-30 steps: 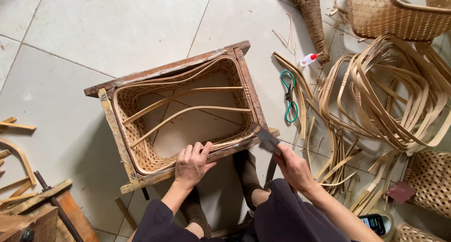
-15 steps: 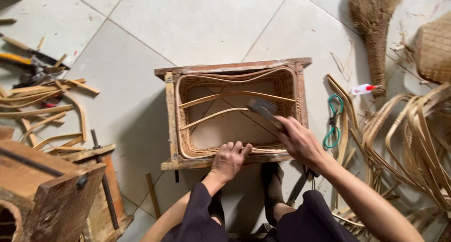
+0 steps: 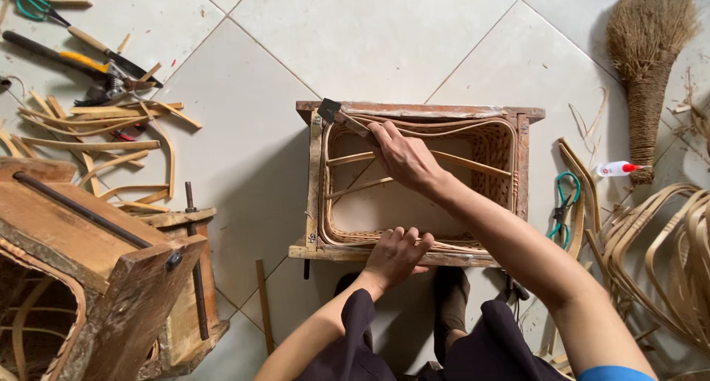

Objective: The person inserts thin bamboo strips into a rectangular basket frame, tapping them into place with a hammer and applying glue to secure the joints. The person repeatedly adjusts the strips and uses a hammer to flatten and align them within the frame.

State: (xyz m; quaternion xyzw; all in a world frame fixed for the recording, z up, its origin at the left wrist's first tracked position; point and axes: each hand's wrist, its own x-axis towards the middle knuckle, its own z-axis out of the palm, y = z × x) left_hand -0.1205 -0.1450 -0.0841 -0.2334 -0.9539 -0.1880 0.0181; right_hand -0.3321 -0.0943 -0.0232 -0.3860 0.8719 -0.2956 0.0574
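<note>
From the head camera, the left hand [image 3: 396, 254] presses flat with fingers together on the near rim of the woven basket [image 3: 418, 185], steadying it in its wooden frame [image 3: 421, 111] on the tiled floor, while the right hand [image 3: 403, 158] grips a small hammer [image 3: 334, 112] over the far left corner

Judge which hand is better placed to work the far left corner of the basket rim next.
Right, probably. The right hand holds the small hammer with its head at that corner of the woven basket, while the left hand rests on the near edge of the wooden frame.
</note>
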